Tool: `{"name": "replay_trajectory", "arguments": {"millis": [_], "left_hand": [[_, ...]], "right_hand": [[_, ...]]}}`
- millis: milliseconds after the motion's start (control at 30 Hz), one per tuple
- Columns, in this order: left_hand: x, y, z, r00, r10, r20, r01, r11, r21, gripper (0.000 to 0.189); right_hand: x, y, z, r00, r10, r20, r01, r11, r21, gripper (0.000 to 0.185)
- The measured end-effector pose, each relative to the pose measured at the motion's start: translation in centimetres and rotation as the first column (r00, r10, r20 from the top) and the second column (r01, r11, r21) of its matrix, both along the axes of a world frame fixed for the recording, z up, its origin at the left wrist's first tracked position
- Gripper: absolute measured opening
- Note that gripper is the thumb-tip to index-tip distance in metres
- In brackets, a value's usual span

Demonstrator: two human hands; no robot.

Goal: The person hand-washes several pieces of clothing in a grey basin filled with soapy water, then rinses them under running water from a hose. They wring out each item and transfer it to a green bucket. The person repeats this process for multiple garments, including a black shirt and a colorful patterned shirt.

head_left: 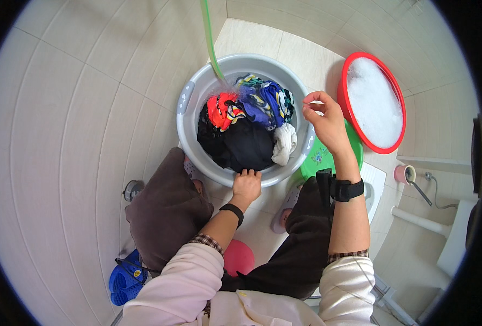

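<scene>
A large grey plastic basin (186, 134) on the tiled floor holds wet clothes: a black garment (249, 142), a red patterned cloth (221, 110), a blue patterned cloth (263, 104) and a white cloth (284, 143). Water runs onto them from a green hose (209, 38) at the basin's far side. My left hand (247, 187) rests on the near rim, fingers curled over it beside the black garment. Raised over the basin's right rim, my right hand (325, 118) has bent fingers, thumb and fingertips apart, with nothing visible in it.
A red basin (401, 118) full of white foam leans at the right wall. Below it lies a green basin (357, 142), partly behind my right arm. Blue clogs (129, 281) are at lower left, a pink round object (239, 257) between my legs, a toilet brush holder (402, 174) at right.
</scene>
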State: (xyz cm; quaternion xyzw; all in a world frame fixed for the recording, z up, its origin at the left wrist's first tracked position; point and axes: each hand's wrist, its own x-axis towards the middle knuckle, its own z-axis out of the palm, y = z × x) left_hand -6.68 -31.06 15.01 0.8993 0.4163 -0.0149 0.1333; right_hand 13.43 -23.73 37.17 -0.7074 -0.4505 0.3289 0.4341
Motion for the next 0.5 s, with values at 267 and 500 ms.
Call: {"name": "replay_trajectory", "arguments": {"millis": [267, 500], "left_hand": [[-0.04, -0.12, -0.30, 1.000, 0.007, 0.025, -0.008, 1.000, 0.025, 0.014], [0.07, -0.02, -0.51, 1.000, 0.010, 0.022, -0.011, 1.000, 0.002, 0.013]], "right_hand": [[-0.20, -0.16, -0.65, 1.000, 0.027, -0.013, -0.028, 0.999, -0.036, 0.015], [-0.07, 0.11, -0.94, 0.999, 0.048, -0.011, -0.048, 0.999, -0.018, 0.015]]}}
